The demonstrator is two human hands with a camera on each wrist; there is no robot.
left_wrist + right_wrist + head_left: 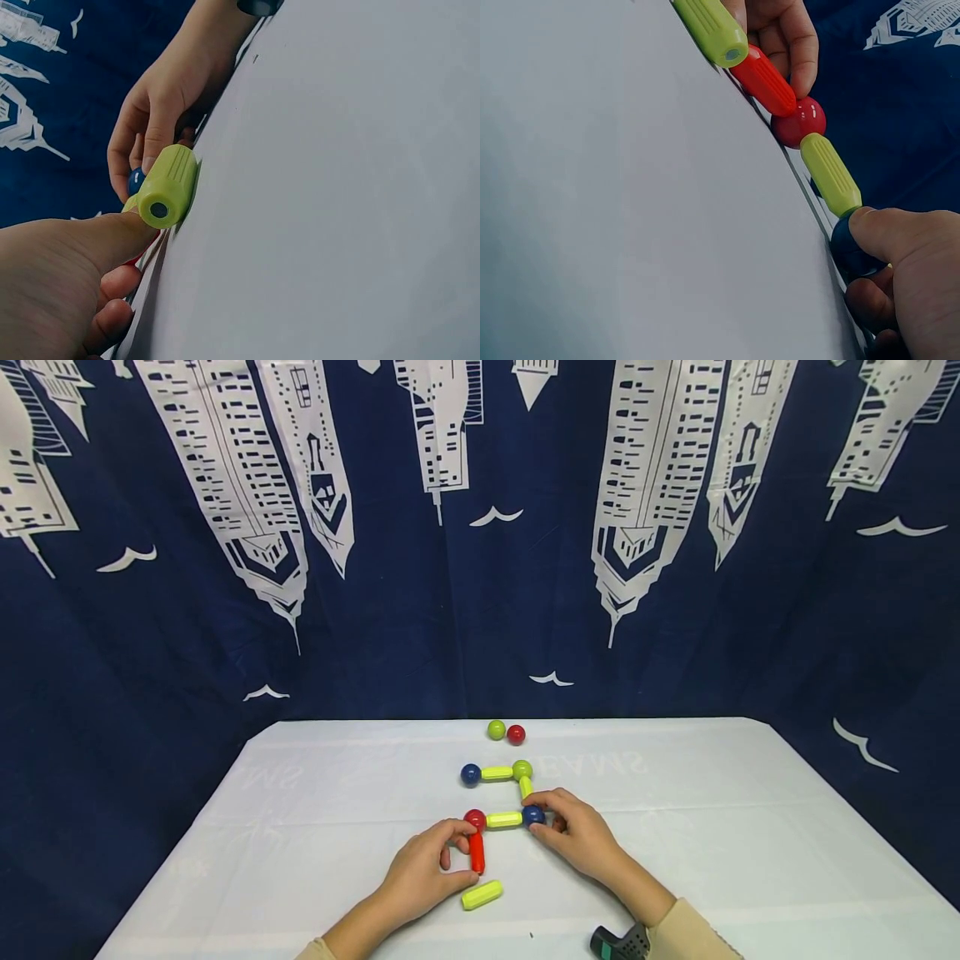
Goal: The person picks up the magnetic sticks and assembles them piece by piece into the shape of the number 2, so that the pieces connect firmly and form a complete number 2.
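In the head view a chain of sticks and balls lies on the table. My left hand [423, 872] holds the red stick [477, 853] between thumb and fingers, the fingertips by the red ball [475, 819]. My right hand [585, 837] pinches the near blue ball [533, 815], which a yellow-green stick [503, 820] joins to the red ball. Another stick [526, 788] runs back to a green ball [522, 769], then a further stick [497, 773] reaches the far blue ball [471, 775]. A loose yellow-green stick [482, 895] lies just in front of the red stick.
A loose green ball [497, 730] and a dark red ball [516, 735] sit side by side near the back edge of the white table [315, 793]. A dark device [621, 943] shows beside the right sleeve. Behind the table hangs a blue patterned cloth [450, 610].
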